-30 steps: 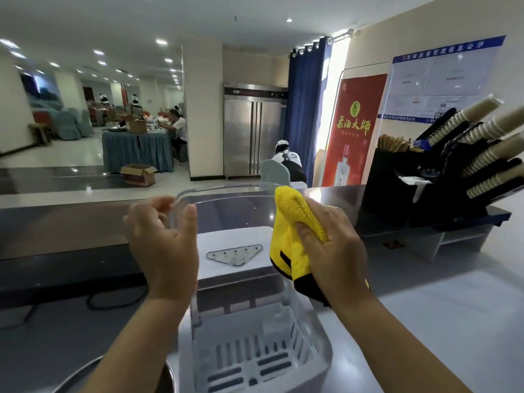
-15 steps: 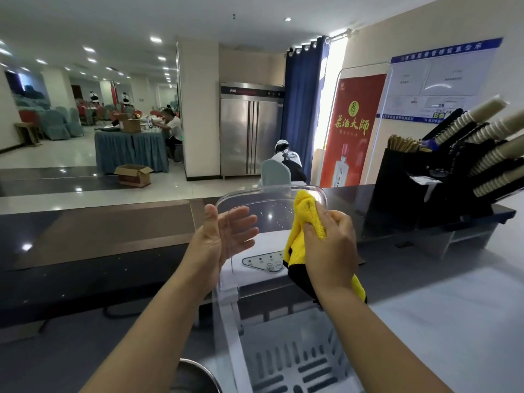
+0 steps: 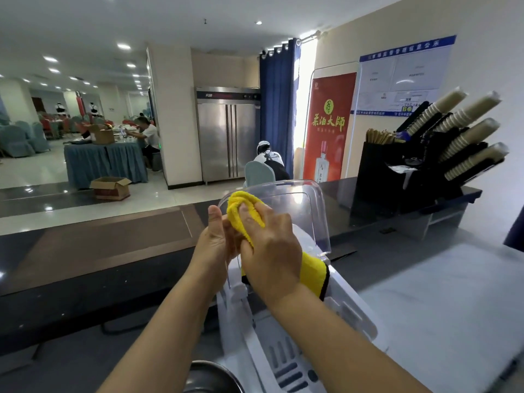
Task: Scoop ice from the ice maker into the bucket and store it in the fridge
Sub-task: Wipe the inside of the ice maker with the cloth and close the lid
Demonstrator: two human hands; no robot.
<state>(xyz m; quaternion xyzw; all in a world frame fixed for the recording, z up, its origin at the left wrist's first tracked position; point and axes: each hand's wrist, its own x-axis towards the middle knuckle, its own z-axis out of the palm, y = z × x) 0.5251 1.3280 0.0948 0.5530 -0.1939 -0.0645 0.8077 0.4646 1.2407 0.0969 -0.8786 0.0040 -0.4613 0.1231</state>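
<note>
A white countertop ice maker (image 3: 351,316) stands in front of me with its clear plastic lid (image 3: 309,211) raised upright. My right hand (image 3: 269,251) grips a yellow cloth (image 3: 243,214) and presses it against the inner face of the lid. My left hand (image 3: 215,239) lies flat against the lid's outer left side, fingers straight, thumb up. The slotted white ice basket (image 3: 286,367) shows below my arms. The rim of a metal bucket (image 3: 212,375) peeks in at the bottom edge. A tall steel fridge (image 3: 226,134) stands across the room.
A black cup dispenser (image 3: 425,171) with stacked paper cups sits on the dark counter (image 3: 99,242) to the right. A pale worktop (image 3: 442,307) spreads right of the ice maker. A cable runs along the left. People sit beyond the counter.
My view has shifted left. My right hand has carried the cloth up and left onto the lid. My left hand has moved in to brace the lid from the other side.
</note>
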